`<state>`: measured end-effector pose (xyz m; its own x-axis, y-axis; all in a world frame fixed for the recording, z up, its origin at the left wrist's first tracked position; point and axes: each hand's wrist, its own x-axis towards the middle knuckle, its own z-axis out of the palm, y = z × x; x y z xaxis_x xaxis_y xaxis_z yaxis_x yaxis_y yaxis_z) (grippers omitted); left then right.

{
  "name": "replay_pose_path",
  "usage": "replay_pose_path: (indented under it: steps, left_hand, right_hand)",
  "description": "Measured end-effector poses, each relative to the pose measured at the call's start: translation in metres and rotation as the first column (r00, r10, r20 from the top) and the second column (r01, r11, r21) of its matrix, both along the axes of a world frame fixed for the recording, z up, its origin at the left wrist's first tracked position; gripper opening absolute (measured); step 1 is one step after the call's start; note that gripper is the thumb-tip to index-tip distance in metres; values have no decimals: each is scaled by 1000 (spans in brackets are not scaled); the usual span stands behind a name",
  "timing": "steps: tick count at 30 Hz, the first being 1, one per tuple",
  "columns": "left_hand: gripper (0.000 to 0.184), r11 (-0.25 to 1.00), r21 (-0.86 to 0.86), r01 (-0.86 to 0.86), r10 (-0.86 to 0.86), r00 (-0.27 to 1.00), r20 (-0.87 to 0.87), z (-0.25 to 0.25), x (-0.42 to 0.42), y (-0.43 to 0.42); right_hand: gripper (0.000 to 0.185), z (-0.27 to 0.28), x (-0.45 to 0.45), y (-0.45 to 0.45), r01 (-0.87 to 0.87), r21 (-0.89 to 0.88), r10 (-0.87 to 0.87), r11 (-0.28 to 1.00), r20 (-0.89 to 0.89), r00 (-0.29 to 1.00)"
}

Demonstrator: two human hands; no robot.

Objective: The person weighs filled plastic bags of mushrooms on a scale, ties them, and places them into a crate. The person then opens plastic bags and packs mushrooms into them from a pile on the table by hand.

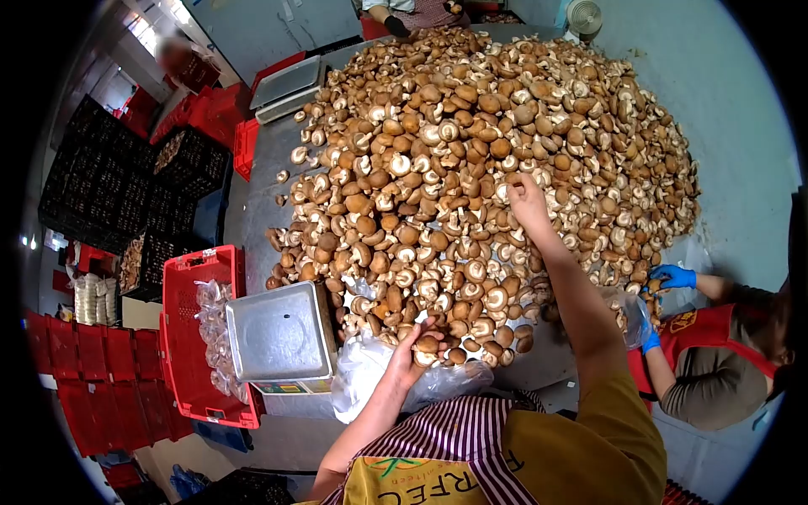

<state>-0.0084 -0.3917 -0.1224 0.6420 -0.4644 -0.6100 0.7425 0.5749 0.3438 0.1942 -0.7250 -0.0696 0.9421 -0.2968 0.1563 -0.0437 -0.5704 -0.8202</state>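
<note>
Loose brown mushrooms with pale stems lie in a huge heap over the metal table. My left hand, low at the heap's front edge, has its fingers curled round a mushroom. Farther out, my right hand is over the middle of the heap, its fingers pinched by a pale mushroom; what is between the fingertips is too small to tell. Clear plastic bags lie crumpled beside and under my left wrist.
A scale with a metal tray stands left of my left hand, beside a red crate of filled bags. At right, a co-worker's blue-gloved hands hold mushrooms and a bag. Another scale and person are at the far side.
</note>
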Motion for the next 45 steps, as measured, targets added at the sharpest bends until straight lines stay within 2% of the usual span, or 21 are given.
replay_pose_path:
  steps: [2, 3, 5, 7, 9, 10, 11, 13, 14, 16, 17, 19, 20, 24, 26, 31, 35, 37, 39, 41, 45]
  left_hand:
    - [48, 1000, -9, 1, -1, 1000, 10, 1, 2, 0]
    - [47, 1000, -22, 2, -2, 1000, 16, 3, 3, -1]
    - [47, 1000, -13, -3, 3, 1000, 28, 7, 6, 0]
    - [47, 1000, -3, -2, 2, 999, 37, 10, 8, 0]
    - [48, 1000, -4, -7, 8, 999, 49, 11, 9, 0]
    - [48, 1000, -6, -10, 10, 998, 60, 11, 10, 0]
    - [48, 1000, -4, -14, 14, 998, 61, 11, 9, 0]
    - [48, 1000, -8, -14, 15, 998, 67, 12, 9, 0]
    - [48, 1000, 8, -13, 12, 998, 66, 13, 9, 0]
    - [48, 1000, 4, -5, 5, 998, 65, 11, 7, 1]
    - [47, 1000, 3, 3, -4, 998, 62, 10, 7, 1]
    - [46, 1000, 1, 11, -11, 998, 69, 9, 7, -1]
    - [45, 1000, 4, 21, -21, 997, 80, 9, 7, -2]
    - [43, 999, 6, 41, -42, 994, 104, 14, 8, -7]
    - [43, 999, 12, 53, -54, 992, 113, 18, 9, -9]
    - [47, 999, 23, 43, -45, 995, 93, 23, 9, -11]
    - [48, 999, 14, 45, -46, 994, 101, 20, 8, -8]
    - [47, 998, -7, 57, -56, 992, 116, 18, 9, -7]
    - [47, 997, -32, 71, -67, 990, 124, 19, 8, -10]
    - [50, 994, -33, 103, -97, 984, 147, 25, 11, -16]
    - [51, 986, -22, 164, -158, 974, 165, 21, 13, -24]
  right_hand:
    - [16, 3, 14, 4, 21, 372, 25, 928, -118, 993]
    - [17, 9, 18, 9, 28, 578, 81, 816, -162, 984]
    - [25, 20, 25, 18, 5, 630, 163, 777, -208, 964]
    - [26, 26, 42, 35, 215, 657, 24, 723, -335, 942]
    - [33, 11, 65, 37, -45, 281, 150, 959, -364, 919]
    - [41, 13, 63, 45, -39, 12, 40, 999, -387, 921]
    - [48, 15, 61, 51, -107, -244, -6, 964, -420, 908]
    - [46, 3, 60, 56, -251, -488, 10, 836, -444, 896]
    - [46, -7, 59, 56, -251, -490, 11, 835, -441, 898]
    - [42, -17, 54, 54, -115, -534, 1, 837, -208, 978]
    - [42, -20, 53, 50, -115, -536, 4, 836, -205, 979]
    - [36, -1, 43, 48, -178, -453, -13, 874, -389, 921]
    - [30, -11, 38, 48, -86, -459, -23, 884, -227, 974]
    - [24, -16, 37, 50, -38, -461, -30, 887, -140, 990]
    - [22, -23, 42, 50, -130, -606, 110, 785, -71, 991]
    - [26, -46, 60, 59, -97, -740, 117, 665, -25, 993]
    - [25, -23, 47, 64, -89, -621, 88, 779, -33, 996]
    - [25, 3, 32, 70, -12, -432, -18, 902, -65, 998]
    - [22, -2, 15, 68, -8, -392, 25, 920, 38, 999]
    - [24, 7, -4, 70, -130, -319, 109, 939, -83, 991]
    - [33, -8, 8, 61, -84, -437, 52, 895, -83, 995]
